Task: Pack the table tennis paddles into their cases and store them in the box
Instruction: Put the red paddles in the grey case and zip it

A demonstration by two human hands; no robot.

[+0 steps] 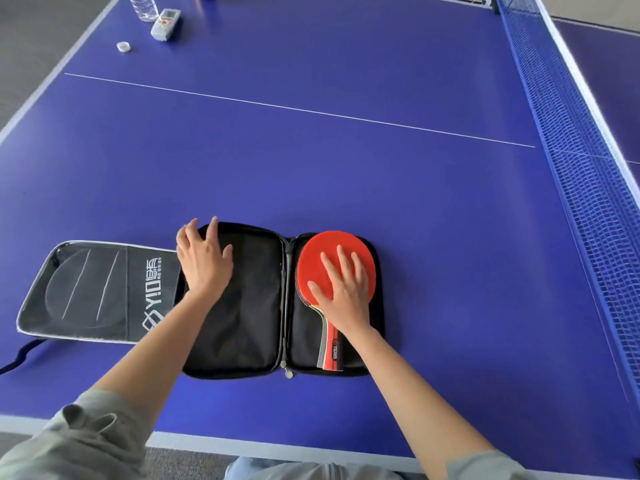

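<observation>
Looking from the head view, the only one here: open black fabric zip case lies flat on the blue table-tennis table, spread like a book, hinge and zipper running near-to-far between the two hands.

Right hand: fingers straight and spread, palm flat on the red-rubber paddle with wooden handle. Pressing, not gripping. Paddle sits in the case's right half, directly under that hand; blade on the far side, handle pointing back toward the person, long axis parallel to the hinge. Looks fully inside the half's outline.

Left hand: open, fingers loosely spread, holding nothing, at the far-left corner of the empty left half. Whether it touches the fabric, can't tell.

Key relation, my read: closing means folding the left half over to the right across the hinge, onto the paddle. Left hand is already at the free edge, so it's the nearer one for the flip; right hand has to clear first.

Just left of the left hand: second black case with grey piping and white logo, closed side up, partly under the open case's edge. Contents hidden.

Count:
- paddles seen: 1
- cases: 2
- storage box: 0 in view

Far left of both hands, well apart: clear plastic bottle, its small white cap, grey remote-like handset. Blue net on the far right.
</observation>
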